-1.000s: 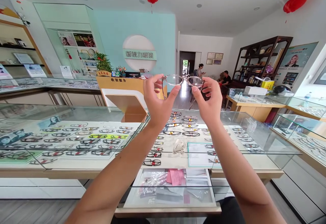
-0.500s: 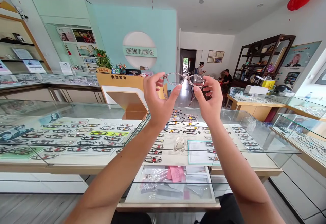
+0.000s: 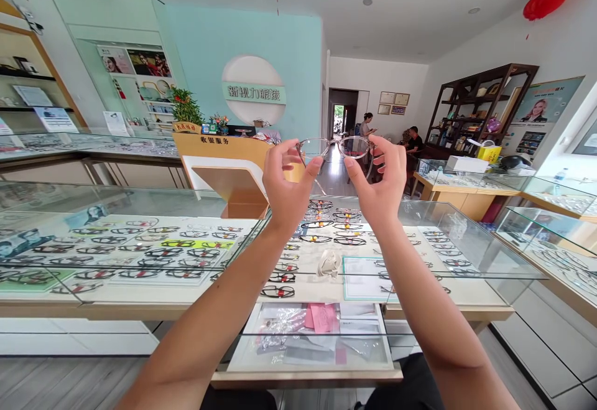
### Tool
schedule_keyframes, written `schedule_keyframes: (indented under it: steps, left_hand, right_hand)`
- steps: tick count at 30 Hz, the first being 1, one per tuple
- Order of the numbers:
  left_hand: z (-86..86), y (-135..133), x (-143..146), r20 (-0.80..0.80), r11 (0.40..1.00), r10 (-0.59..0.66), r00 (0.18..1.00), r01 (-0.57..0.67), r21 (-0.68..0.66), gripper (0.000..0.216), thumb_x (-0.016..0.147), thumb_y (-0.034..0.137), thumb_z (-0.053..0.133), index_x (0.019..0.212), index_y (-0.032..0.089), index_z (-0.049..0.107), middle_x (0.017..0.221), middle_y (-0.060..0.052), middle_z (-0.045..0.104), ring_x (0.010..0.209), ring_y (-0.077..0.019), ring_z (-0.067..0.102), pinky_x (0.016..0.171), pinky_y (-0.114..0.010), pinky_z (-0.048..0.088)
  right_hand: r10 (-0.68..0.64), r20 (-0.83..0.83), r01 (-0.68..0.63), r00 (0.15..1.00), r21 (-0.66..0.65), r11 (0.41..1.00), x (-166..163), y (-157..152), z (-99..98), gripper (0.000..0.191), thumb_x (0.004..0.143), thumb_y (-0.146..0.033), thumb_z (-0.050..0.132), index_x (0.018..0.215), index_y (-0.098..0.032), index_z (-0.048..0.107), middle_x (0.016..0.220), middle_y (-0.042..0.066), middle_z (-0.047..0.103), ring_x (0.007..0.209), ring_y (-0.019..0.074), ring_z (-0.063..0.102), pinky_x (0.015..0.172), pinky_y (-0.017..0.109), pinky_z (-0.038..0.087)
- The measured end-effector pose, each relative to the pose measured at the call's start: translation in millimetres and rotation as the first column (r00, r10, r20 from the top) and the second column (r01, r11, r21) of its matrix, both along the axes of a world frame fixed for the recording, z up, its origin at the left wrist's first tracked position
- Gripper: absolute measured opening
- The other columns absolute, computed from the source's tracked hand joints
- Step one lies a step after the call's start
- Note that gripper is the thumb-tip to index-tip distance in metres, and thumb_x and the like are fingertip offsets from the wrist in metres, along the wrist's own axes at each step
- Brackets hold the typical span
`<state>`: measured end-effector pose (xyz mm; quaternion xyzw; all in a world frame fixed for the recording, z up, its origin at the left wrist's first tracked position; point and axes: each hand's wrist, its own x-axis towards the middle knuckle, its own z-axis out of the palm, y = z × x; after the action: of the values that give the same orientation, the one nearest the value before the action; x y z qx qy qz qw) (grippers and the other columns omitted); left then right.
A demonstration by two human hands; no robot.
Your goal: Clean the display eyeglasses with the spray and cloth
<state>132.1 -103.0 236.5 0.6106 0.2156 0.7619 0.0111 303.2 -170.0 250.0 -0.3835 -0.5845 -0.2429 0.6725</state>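
Thin-rimmed glasses point(image 3: 354, 147) are held up just above the frame's centre, the left hand point(image 3: 288, 181) and right hand point(image 3: 384, 181) each pinching one side. Below, a glass display counter point(image 3: 140, 312) bears rows of spectacles point(image 3: 349, 242) above an open drawer point(image 3: 305, 375), lower centre. A teal wall point(image 3: 205, 43) rises upper left of centre; dark shelves point(image 3: 478, 100) stand upper right.
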Motion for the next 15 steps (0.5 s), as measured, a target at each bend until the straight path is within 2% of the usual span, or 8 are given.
schedule_keyframes:
  steps: [10, 15]
  left_hand:
    - [2.6, -8.9, 6.2, 0.0, 0.996, 0.081, 0.997, -0.081, 0.044, 0.052, 0.092, 0.059, 0.081, 0.129, 0.027, 0.065, 0.112, -0.005, 0.068, 0.095, -0.0187, 0.066, 0.088, -0.036, 0.053]
    - [4.2, -13.2, 9.3, -0.012, 0.989, 0.113, 0.994, -0.111, 0.097, 0.051, 0.092, 0.058, 0.081, 0.13, 0.026, 0.064, 0.112, -0.005, 0.065, 0.099, -0.0197, 0.065, 0.088, -0.036, 0.052]
  right_hand:
    - [0.074, -0.095, -0.075, 0.993, -0.01, 0.997, 5.8, 5.7, -6.9, 0.046, 0.098, -0.057, 0.072, 0.134, -0.029, 0.067, 0.111, 0.006, 0.061, 0.098, 0.0227, 0.061, 0.087, 0.044, 0.055]
    - [0.131, -0.142, -0.141, 0.981, -0.062, 0.988, 11.0, 8.0, -13.2, 0.048, 0.098, -0.057, 0.071, 0.137, -0.03, 0.066, 0.117, 0.007, 0.061, 0.102, 0.0233, 0.062, 0.087, 0.043, 0.053]
